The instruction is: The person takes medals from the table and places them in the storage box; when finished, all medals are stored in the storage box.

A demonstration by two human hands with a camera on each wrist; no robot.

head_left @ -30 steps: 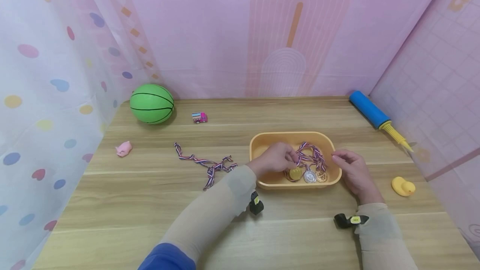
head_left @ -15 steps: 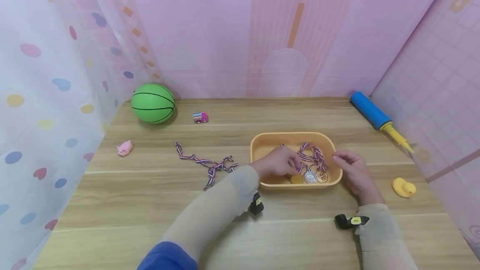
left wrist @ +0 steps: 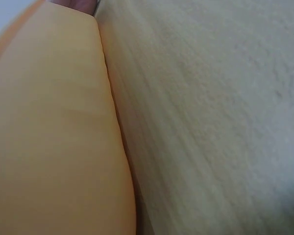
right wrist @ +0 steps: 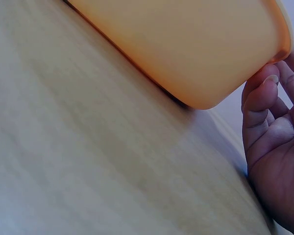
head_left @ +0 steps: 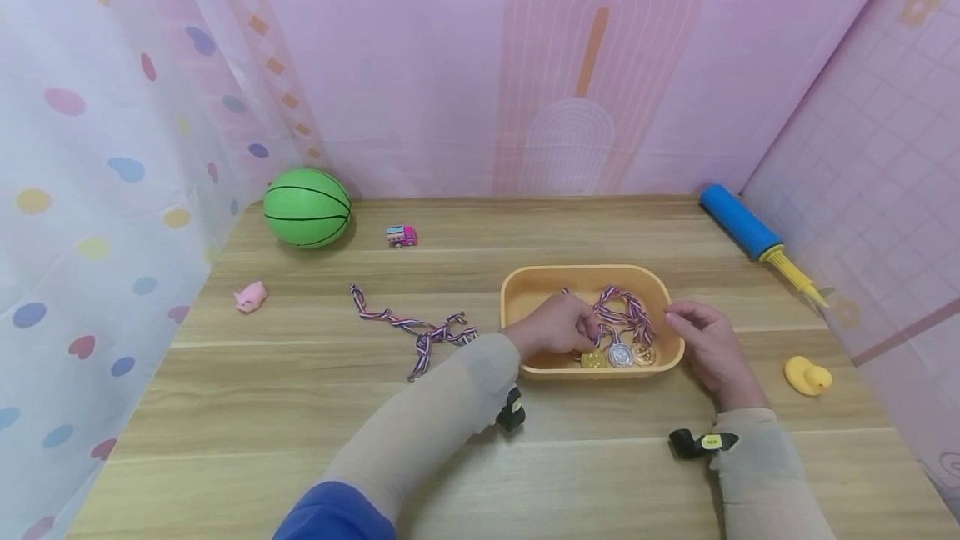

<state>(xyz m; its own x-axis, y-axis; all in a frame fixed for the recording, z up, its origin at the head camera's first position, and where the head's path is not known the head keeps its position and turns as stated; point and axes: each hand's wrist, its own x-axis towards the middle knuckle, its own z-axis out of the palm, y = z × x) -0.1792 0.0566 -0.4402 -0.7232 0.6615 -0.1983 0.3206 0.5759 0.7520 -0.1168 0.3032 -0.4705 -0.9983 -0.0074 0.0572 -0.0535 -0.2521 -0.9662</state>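
Observation:
A yellow-orange plastic basin sits on the wooden table, its outer wall filling the left of the left wrist view. My left hand reaches inside it, thumb and fingers pinching the striped ribbon just above a gold medal. Beside that medal, a silver medal and a bronze-toned medal lie in a row near the front wall. Their ribbons are bunched behind them. At the basin's right end my right hand holds the rim, with fingertips under its lip in the right wrist view.
Another striped ribbon lies left of the basin. Farther off are a green ball, a pink toy truck and a pink toy pig. To the right are a blue pump and a yellow rubber duck.
My left hand has shifted the gold medal slightly toward the basin's front wall, beside the silver one. The right hand has stayed at the rim.

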